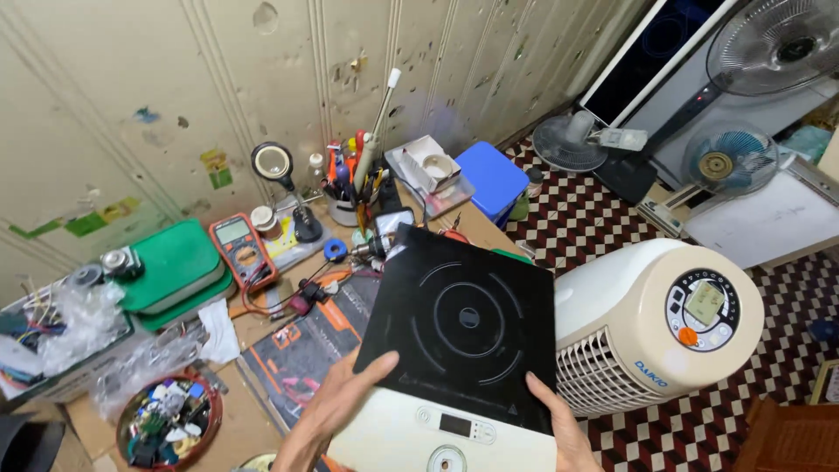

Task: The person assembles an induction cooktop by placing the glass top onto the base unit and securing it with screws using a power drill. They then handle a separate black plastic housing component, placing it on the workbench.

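Note:
I hold an induction cooker point(461, 332) with a black glass top and a white control panel, tilted above the workbench. My left hand point(336, 406) grips its left edge, the thumb lying on the black glass. My right hand point(564, 430) grips its right edge near the lower corner. Both hands are partly cut off by the bottom of the view. The cooker hides part of the bench mat point(301, 354) beneath it.
The bench carries a multimeter point(242, 247), green boxes point(172, 267), a magnifier lamp point(278, 166), a cup of tools point(350, 188) and a round tray of small parts point(169, 419). A white air cooler point(651, 323) lies right of the cooker. Fans point(730, 159) stand on the chequered floor.

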